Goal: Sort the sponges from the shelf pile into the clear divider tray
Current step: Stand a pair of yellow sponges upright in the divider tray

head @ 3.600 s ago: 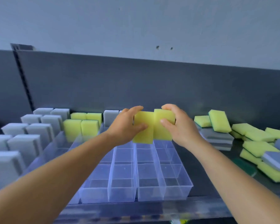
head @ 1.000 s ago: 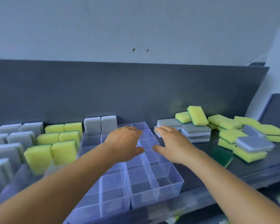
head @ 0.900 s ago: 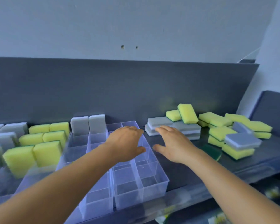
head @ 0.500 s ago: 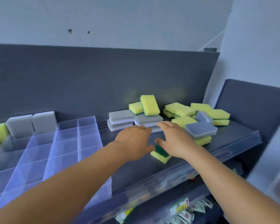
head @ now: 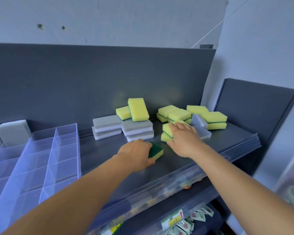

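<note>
Sponge (head: 156, 150) under left hand (head: 136, 155) | grip likely closed | right hand (head: 185, 141) atop stack (head: 167, 134)

light: soft, even | shadows: faint | edges: wide-angle bending | forearms: slightly blurred

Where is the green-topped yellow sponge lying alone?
Head view, centre: the green-topped yellow sponge lies on the grey shelf, under the left hand, in front of the grey sponge stacks.

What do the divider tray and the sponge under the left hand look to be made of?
The divider tray looks like clear rigid plastic, glossy: the shelf shows through its thin straight walls. The sponge under the left hand looks like soft yellow foam, matte, with a dark green top layer, probably a scouring pad.
</note>
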A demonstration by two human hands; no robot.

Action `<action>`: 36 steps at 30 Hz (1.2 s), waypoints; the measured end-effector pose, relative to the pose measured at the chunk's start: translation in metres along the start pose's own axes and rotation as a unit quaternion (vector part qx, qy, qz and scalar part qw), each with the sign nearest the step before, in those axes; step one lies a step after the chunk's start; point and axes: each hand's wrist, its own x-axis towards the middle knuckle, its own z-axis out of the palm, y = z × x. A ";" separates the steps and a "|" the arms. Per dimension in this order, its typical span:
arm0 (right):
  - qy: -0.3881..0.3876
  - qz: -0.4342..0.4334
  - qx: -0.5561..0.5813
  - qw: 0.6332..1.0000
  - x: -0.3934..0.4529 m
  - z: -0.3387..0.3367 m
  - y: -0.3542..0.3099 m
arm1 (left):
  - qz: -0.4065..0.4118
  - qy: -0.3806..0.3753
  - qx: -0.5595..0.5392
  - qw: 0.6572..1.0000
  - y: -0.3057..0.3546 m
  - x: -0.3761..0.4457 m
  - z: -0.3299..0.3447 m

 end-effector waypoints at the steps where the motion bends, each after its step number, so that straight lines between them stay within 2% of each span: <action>1: -0.007 0.005 -0.010 1.000 0.006 0.000 0.000 | -0.014 0.004 0.000 1.000 -0.004 0.001 0.000; 5: -0.037 -0.001 -0.015 0.999 0.018 -0.001 -0.006 | -0.060 0.015 -0.008 0.998 -0.018 0.002 0.002; 10: -0.034 -0.085 0.029 0.995 0.018 -0.003 -0.022 | -0.092 0.025 -0.038 0.995 -0.034 -0.002 0.004; 13: -0.066 -0.116 0.039 0.990 0.019 -0.009 -0.026 | -0.104 0.019 -0.071 0.992 -0.041 -0.004 0.002; 17: -0.082 -0.110 0.028 0.990 0.024 -0.009 -0.029 | -0.098 0.019 -0.128 0.987 -0.047 -0.012 -0.002; 21: -0.043 -0.099 -0.001 0.994 0.027 -0.012 -0.034 | -0.080 0.041 -0.191 0.978 -0.052 -0.022 -0.010; 24: 0.023 -0.071 0.098 0.992 0.025 -0.020 -0.042 | -0.075 0.079 -0.242 0.964 -0.057 -0.028 -0.019; 28: 0.082 -0.059 0.251 0.963 0.017 -0.033 -0.061 | -0.070 0.110 -0.308 0.942 -0.064 -0.039 -0.032; 36: 0.072 -0.121 0.296 0.945 -0.001 -0.041 -0.124 | -0.079 0.147 -0.314 0.935 -0.093 -0.079 -0.048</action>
